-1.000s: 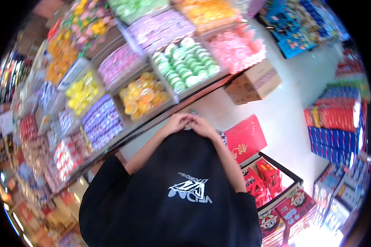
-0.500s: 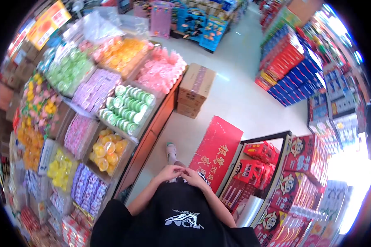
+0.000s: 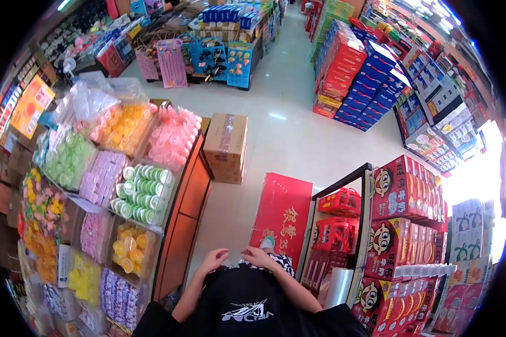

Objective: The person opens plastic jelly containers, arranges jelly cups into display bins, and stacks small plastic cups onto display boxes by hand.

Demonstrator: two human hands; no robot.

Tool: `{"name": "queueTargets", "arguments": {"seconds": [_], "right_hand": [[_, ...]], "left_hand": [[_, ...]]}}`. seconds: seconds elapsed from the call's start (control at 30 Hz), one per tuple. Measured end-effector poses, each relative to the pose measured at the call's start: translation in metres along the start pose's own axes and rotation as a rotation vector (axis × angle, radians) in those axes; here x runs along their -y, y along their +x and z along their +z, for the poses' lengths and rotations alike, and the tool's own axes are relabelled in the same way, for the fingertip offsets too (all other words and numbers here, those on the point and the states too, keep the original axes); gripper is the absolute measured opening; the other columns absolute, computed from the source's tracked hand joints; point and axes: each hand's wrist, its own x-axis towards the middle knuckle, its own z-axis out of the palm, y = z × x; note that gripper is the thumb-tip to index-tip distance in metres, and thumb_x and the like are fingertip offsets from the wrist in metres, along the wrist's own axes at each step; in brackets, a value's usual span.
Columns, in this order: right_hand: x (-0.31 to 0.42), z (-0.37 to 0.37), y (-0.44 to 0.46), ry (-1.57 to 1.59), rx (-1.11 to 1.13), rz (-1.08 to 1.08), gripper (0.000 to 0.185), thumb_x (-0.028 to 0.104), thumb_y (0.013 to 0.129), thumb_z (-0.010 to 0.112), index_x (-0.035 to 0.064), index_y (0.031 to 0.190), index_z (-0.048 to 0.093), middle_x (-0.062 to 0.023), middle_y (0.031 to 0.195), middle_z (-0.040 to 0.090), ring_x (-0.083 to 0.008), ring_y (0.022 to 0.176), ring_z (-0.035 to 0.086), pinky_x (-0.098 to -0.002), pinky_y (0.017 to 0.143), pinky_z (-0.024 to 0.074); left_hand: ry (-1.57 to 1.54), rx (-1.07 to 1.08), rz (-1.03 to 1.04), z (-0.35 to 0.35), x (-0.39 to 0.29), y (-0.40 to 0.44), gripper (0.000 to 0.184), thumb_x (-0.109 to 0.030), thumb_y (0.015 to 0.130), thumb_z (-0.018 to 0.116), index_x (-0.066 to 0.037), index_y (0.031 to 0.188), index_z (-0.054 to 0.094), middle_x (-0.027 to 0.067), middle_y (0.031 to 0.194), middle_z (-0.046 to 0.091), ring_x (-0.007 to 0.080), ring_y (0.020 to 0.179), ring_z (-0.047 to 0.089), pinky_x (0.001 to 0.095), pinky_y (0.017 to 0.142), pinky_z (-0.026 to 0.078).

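Observation:
My left hand (image 3: 213,260) and my right hand (image 3: 258,259) are in front of my black shirt (image 3: 253,297), a small gap between them. Their fingers are loosely bent and point towards each other, with nothing visible in either. Below them show patterned black-and-white shorts (image 3: 282,262) and a shoe (image 3: 267,243). Nearest on the left is a bin of yellow-orange cups (image 3: 130,250); a rack with red gift packs (image 3: 336,233) stands to the right. Neither hand touches the goods.
A wooden-sided candy stand (image 3: 180,213) runs along the left, with a cardboard box (image 3: 226,146) at its far end. A red mat (image 3: 281,208) lies on the floor ahead. Stacked red milk cartons (image 3: 399,188) line the right; blue and red boxes (image 3: 354,78) stand further off.
The view has tilted up and I have moved forward, so more of the aisle shows. My hands have parted from touching or nearly touching.

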Motion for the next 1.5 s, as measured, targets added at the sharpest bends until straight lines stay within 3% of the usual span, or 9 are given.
{"name": "queueTargets", "arguments": {"seconds": [0.23,0.37,0.57,0.9,1.03,1.17,1.3,1.4,1.5], "right_hand": [[-0.046,-0.088,0.007,0.021,-0.424,-0.193,0.028,0.015,0.092,0.060,-0.0010,0.115,0.060,-0.0099,0.095,0.067,-0.0158,0.089,0.063,-0.0305,0.079,0.0510],[-0.034,-0.138,-0.022,0.234,-0.531,-0.124,0.029,0.015,0.091,0.060,-0.0026,0.114,0.059,-0.0136,0.097,0.068,-0.0182,0.089,0.066,-0.0317,0.078,0.0531],[-0.030,-0.219,-0.083,0.423,-0.806,-0.042,0.030,0.016,0.093,0.061,-0.0008,0.117,0.058,-0.0061,0.094,0.064,-0.0128,0.084,0.061,-0.0284,0.074,0.0506],[0.036,-0.345,-0.198,0.515,-1.355,-0.450,0.019,0.004,0.093,0.058,-0.0024,0.111,0.058,-0.0058,0.100,0.064,-0.0097,0.089,0.060,-0.0239,0.078,0.0492],[0.100,-0.401,-0.268,0.097,-1.581,-0.390,0.023,0.005,0.090,0.063,-0.0029,0.111,0.058,-0.0139,0.108,0.064,-0.0157,0.092,0.062,-0.0280,0.084,0.0496],[0.083,-0.471,-0.308,-0.173,-1.742,-0.219,0.048,0.013,0.087,0.068,-0.0016,0.129,0.049,-0.0221,0.119,0.059,-0.0342,0.111,0.058,-0.0408,0.095,0.0454],[0.052,-0.513,-0.342,-0.537,-1.616,0.349,0.068,0.033,0.088,0.066,0.0003,0.140,0.038,-0.0219,0.130,0.052,-0.0364,0.130,0.043,-0.0505,0.114,0.0247],[0.021,-0.546,-0.352,-0.532,-1.639,0.331,0.073,0.037,0.087,0.066,0.0012,0.142,0.035,-0.0207,0.135,0.048,-0.0356,0.132,0.040,-0.0528,0.116,0.0201],[-0.021,-0.582,-0.358,-0.510,-1.578,0.519,0.085,0.045,0.085,0.067,-0.0037,0.144,0.029,-0.0268,0.143,0.037,-0.0393,0.139,0.029,-0.0535,0.116,0.0171]], "left_hand": [[0.103,0.054,0.073,0.041,-0.068,0.084,0.037,-0.026,0.093,0.063,-0.005,0.123,0.060,0.0131,0.102,0.070,0.0213,0.090,0.068,0.0350,0.081,0.054],[0.135,0.217,0.175,0.078,-0.131,0.135,0.036,-0.024,0.093,0.063,-0.004,0.122,0.060,0.0152,0.102,0.070,0.0231,0.089,0.068,0.0356,0.080,0.054],[0.233,0.444,0.256,0.141,-0.193,0.203,0.036,-0.024,0.093,0.063,-0.004,0.123,0.060,0.0168,0.106,0.069,0.0237,0.094,0.068,0.0355,0.081,0.055],[0.159,0.686,0.281,0.246,-0.259,0.243,0.040,-0.024,0.097,0.060,-0.004,0.131,0.052,0.0136,0.115,0.065,0.0200,0.106,0.063,0.0333,0.091,0.050],[0.122,0.670,0.229,0.256,-0.286,0.244,0.036,-0.022,0.095,0.062,-0.004,0.126,0.057,0.0130,0.109,0.067,0.0199,0.099,0.065,0.0331,0.086,0.053],[-0.111,0.631,0.219,0.272,-0.291,0.279,0.033,-0.017,0.098,0.057,0.000,0.127,0.054,0.0111,0.110,0.065,0.0173,0.102,0.063,0.0307,0.091,0.050],[-0.166,0.633,0.319,0.308,-0.381,0.300,0.032,-0.011,0.098,0.056,0.000,0.128,0.050,0.0085,0.111,0.063,0.0145,0.103,0.061,0.0279,0.088,0.048],[-0.211,0.741,0.448,0.344,-0.452,0.329,0.033,-0.011,0.099,0.054,-0.003,0.130,0.049,0.0052,0.110,0.060,0.0139,0.105,0.057,0.0278,0.093,0.046],[-0.170,0.771,0.640,0.390,-0.529,0.346,0.034,-0.010,0.097,0.057,-0.004,0.130,0.050,0.0051,0.108,0.060,0.0111,0.093,0.059,0.0257,0.080,0.050]]}}
